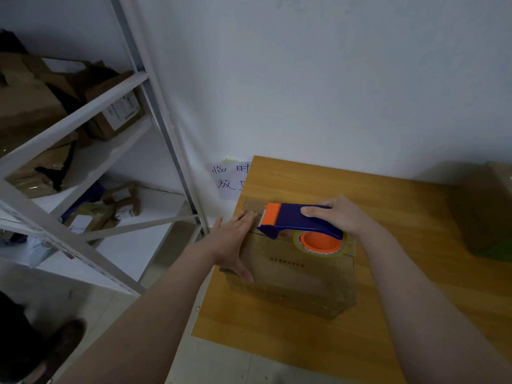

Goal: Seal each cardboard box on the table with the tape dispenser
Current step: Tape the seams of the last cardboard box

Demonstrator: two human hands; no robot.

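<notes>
Tape dispenser [299, 220] is clasped by my right hand [342, 217], fingers curled; beside it my left hand [231, 241] lies flat on the cardboard box [293, 275], seam partly hidden.

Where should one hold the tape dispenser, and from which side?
Take the tape dispenser by its blue handle, from above on the right: the toothed orange blade points left and the tape roll sits below the handle.
</notes>
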